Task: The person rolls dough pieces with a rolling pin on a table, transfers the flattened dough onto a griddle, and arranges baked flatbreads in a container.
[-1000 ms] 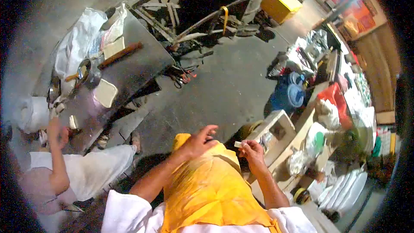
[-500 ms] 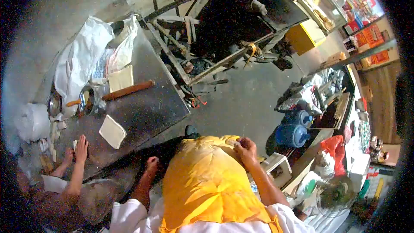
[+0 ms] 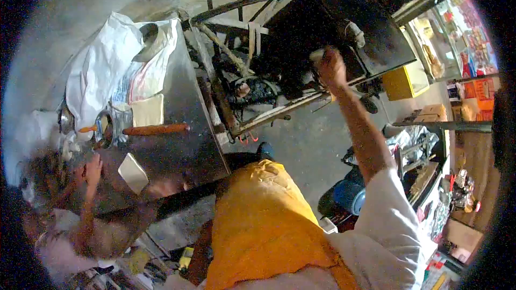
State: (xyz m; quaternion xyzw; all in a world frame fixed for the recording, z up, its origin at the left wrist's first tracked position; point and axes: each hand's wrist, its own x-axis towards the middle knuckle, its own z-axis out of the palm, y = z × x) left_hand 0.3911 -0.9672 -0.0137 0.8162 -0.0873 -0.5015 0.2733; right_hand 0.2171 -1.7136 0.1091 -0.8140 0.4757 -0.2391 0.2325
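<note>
My right hand (image 3: 330, 69) is stretched forward over the dark opening of a metal-framed stand (image 3: 279, 115). Its fingers are curled, with a small pale patch at their tips that I cannot make out. A flat black lid or plate (image 3: 376, 37) with a pale wrapped grip (image 3: 355, 35) lies just beyond this hand. Low beside the yellow apron (image 3: 263, 215), my left arm (image 3: 201, 249) hangs in shadow; the fingers of my left hand do not show.
On the left, a dark table (image 3: 183, 166) bears a dough sheet (image 3: 133, 173), another pale sheet (image 3: 148, 110), a rolling pin (image 3: 156, 129) and white sacks (image 3: 102, 70). A co-worker's hands (image 3: 91, 169) rest there. Blue water jugs (image 3: 349, 196) stand right.
My right hand has moved from the apron's front edge forward over the dark stand. My left arm has drawn back beside the apron. The view has shifted, and the co-worker's hands remain at the table.
</note>
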